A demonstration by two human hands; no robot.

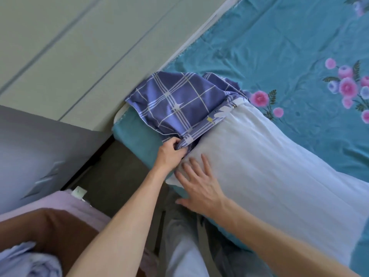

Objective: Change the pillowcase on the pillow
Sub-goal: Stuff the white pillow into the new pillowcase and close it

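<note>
A white pillow (279, 166) lies along the bed's near edge. Its far left end is inside a purple plaid pillowcase (179, 100), whose bunched opening sits across the pillow's top. My left hand (170, 150) pinches the lower hem of the pillowcase opening at the pillow's corner. Just beside it, my right hand (199, 186) lies flat on the bare pillow with its fingers spread. Most of the pillow is uncovered.
The bed wears a teal sheet with pink flowers (289, 56). A pale panelled wall (69, 47) runs along the bed's left side. A grey cushion (30, 148) and folded lilac and brown cloth (60, 222) lie at the lower left. Dark floor shows between.
</note>
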